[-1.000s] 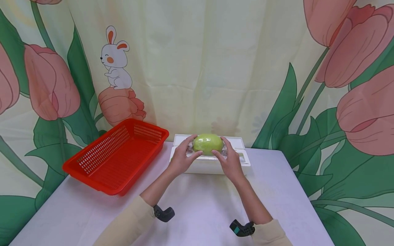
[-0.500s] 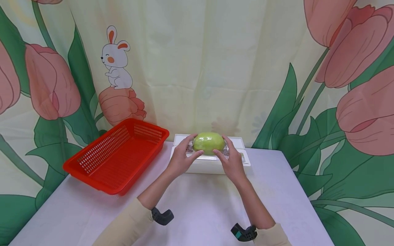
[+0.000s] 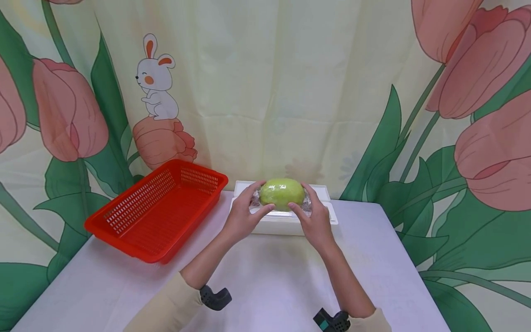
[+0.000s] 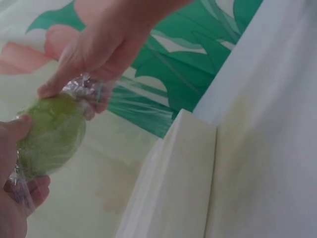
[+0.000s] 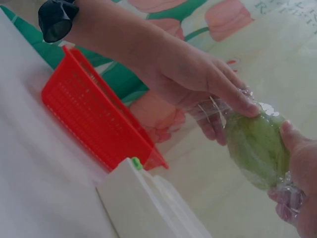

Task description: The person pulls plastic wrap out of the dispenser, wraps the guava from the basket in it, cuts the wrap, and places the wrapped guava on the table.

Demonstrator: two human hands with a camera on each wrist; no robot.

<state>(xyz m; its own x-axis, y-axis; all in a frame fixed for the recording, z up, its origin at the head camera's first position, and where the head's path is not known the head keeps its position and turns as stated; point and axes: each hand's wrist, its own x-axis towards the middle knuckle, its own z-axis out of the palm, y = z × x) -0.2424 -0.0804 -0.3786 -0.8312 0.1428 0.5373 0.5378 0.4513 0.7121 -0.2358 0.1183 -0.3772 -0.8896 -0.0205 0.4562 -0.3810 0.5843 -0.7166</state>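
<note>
A green oval fruit (image 3: 282, 193) wrapped in clear film is held between both hands just above a white box (image 3: 290, 225) at the back of the table. My left hand (image 3: 258, 199) grips its left end, thumb in front and fingers behind. My right hand (image 3: 303, 199) grips the right end the same way, where the film bunches up. In the left wrist view the fruit (image 4: 52, 134) hangs above the box (image 4: 173, 183), with the right hand (image 4: 94, 54) pinching crinkled film. The right wrist view shows the fruit (image 5: 257, 144) under the left hand (image 5: 198, 84).
A red slotted plastic basket (image 3: 157, 210) stands to the left of the box, and its inside holds nothing that I can see. The white table (image 3: 265, 276) ends at a flowered curtain (image 3: 265, 92) right behind the box. Black wrist mounts (image 3: 213, 297) sit near the front edge.
Both hands keep their grip on the wrapped fruit. It has shifted only slightly up and to the right, and the forearms have slid a little forward.
</note>
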